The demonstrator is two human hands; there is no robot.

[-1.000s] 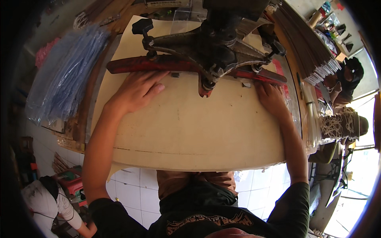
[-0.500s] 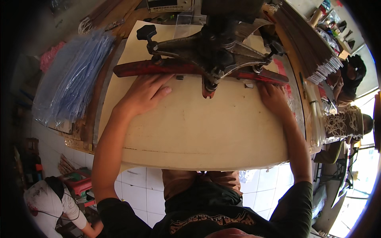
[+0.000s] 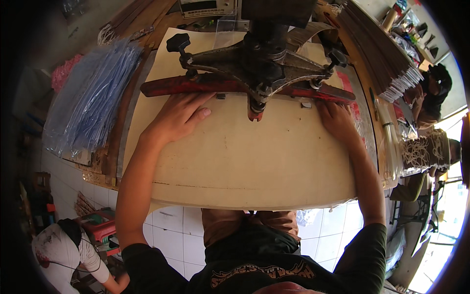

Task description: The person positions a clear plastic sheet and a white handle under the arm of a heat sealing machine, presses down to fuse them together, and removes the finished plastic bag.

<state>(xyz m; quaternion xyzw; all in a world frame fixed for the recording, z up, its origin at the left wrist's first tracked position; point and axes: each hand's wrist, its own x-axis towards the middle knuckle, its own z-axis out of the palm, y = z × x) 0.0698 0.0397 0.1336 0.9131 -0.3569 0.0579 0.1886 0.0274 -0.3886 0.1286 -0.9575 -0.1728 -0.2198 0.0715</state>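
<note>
A press with a dark metal frame (image 3: 223, 62), black star-shaped knobs and a long red bar (image 3: 169, 86) spans the far part of a cream-coloured board (image 3: 245, 152). My left hand (image 3: 178, 116) lies flat on the board at the bar's left half, thumb apart, fingertips hidden by the bar. Near the bar's right end rests my right hand (image 3: 338, 118), fingers stretched toward the bar and partly hidden. Neither hand visibly grips anything. Two small dark pieces show along the bar's near edge: one piece (image 3: 221, 96) beside my left fingers, another piece (image 3: 306, 105) beside my right hand.
Bluish clear plastic sleeves (image 3: 93, 98) are heaped left of the board. Stacked brown strips (image 3: 377, 49) with pale ends lie at the far right, near clear tubing (image 3: 389, 139). One person (image 3: 68, 255) sits low at left; another person (image 3: 433, 95) is at far right.
Both hands keep their places on the board beside the red bar. The view has shifted very slightly, and the person at far right has changed posture a little.
</note>
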